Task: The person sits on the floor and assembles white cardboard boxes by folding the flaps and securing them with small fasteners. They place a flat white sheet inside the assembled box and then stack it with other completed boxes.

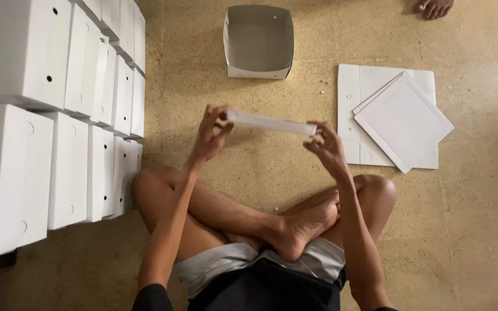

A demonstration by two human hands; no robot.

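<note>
Seated cross-legged on a speckled tan floor (479, 230), bare feet tucked in front, holding a flat white cardboard piece (271, 122) edge-on at chest height above the knees. Left hand (210, 133) clamped on the left end of the piece, thumb and fingers pinching its rim; right hand (325, 144) closed on the right end, fingertips pressed against the corner. Cardboard level and nearly horizontal, seen as a thin strip, well clear of the floor.

Directly beyond the hands, an open white box tray (259, 41) standing upright on the floor, its inside bare. To the right, a stack of flat white cardboard sheets (370, 86) lying on the floor, with one square folded lid piece (403, 121) resting askew on top. Along the left side, rows of finished white boxes (64, 115) stacked tightly together, small round holes showing in their faces. Near the top right corner, toes of another person's bare foot (433, 7) at the frame's edge, well apart from the work. A few small white scraps scattered on the floor around the sheets.
</note>
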